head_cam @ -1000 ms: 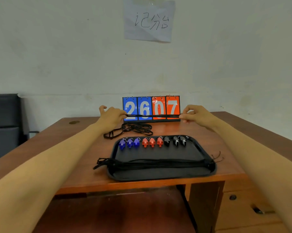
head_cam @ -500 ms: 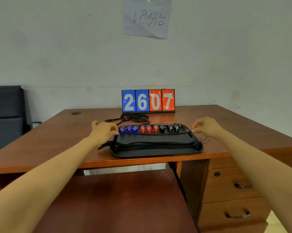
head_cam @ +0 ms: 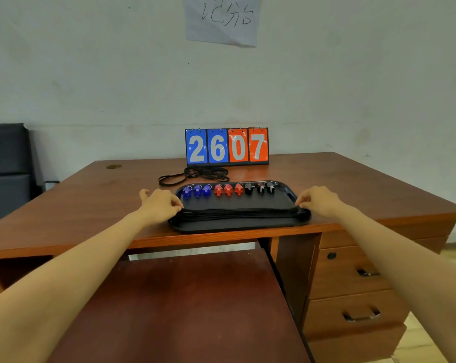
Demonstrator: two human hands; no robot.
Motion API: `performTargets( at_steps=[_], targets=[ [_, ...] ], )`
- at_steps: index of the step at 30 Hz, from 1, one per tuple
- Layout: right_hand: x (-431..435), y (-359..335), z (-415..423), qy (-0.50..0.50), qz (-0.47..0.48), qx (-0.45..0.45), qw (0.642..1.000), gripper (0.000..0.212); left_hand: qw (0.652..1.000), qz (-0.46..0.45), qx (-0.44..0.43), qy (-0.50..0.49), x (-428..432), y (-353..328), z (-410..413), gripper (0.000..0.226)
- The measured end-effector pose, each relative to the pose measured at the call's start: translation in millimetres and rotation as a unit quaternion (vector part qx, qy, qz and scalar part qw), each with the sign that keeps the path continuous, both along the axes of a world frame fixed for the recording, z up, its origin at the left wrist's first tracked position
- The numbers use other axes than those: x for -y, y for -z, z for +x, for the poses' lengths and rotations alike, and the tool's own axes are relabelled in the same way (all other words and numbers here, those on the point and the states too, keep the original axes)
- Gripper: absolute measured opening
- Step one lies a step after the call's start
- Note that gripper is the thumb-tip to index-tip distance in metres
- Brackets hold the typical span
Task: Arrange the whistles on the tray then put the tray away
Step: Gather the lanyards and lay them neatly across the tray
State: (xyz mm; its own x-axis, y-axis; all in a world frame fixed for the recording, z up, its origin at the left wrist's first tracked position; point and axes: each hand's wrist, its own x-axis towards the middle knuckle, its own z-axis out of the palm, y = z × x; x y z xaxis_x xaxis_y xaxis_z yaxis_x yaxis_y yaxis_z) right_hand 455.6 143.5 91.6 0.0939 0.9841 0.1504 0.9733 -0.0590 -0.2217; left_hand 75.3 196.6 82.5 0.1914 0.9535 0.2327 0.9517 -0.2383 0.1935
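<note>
A black tray [head_cam: 237, 227] lies near the desk's front edge. Along its far side runs a row of whistles: three blue whistles [head_cam: 197, 191], three red whistles [head_cam: 228, 189] and three black whistles [head_cam: 259, 188]. A bundle of black lanyards [head_cam: 237, 213] lies stretched across the tray's near half. My left hand [head_cam: 160, 204] pinches the bundle's left end at the tray's left rim. My right hand [head_cam: 318, 201] pinches the right end at the right rim.
More loose black lanyards [head_cam: 195, 174] lie behind the tray, in front of a flip scoreboard [head_cam: 226, 146] reading 26 07. Drawers [head_cam: 352, 273] sit under the desk's right side. A lower brown surface [head_cam: 190, 297] lies below the desk front, with a dark chair [head_cam: 6, 166] at left.
Both hands came down from in front of the scoreboard with a taut black lanyard between them and now hold it on the bundle at the tray's sides. The camera has pulled back.
</note>
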Motion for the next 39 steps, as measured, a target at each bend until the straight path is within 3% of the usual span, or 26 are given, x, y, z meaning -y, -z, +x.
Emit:
performTargets(
  at_steps=[7,14,23,33,39],
  targets=[
    [-2.8,3.5,-5.2,-0.044,0.024,0.095,0.994,0.028,0.997,0.062,-0.024,0.043,8.4,1.0,10.0,0.03],
    [4.3,9.3,-22.2,-0.082,-0.026,0.153,0.984,0.037,0.992,-0.005,-0.091,0.087,21.3,4.1,26.7,0.047],
    [0.8,6.5,-26.4,-0.08,-0.026,0.121,0.989,0.035,0.99,-0.023,-0.097,0.1,17.8,6.0,27.7,0.04],
    [-74.7,-36.1,-90.1,-0.153,0.039,0.0,0.987,0.036,0.998,0.052,-0.001,0.022,-53.9,-41.8,29.7,0.032],
    [-164.3,-45.7,-130.9,-0.175,0.013,0.018,0.984,0.035,0.999,-0.038,-0.022,-0.003,-135.0,-50.4,14.7,0.033]
  ],
)
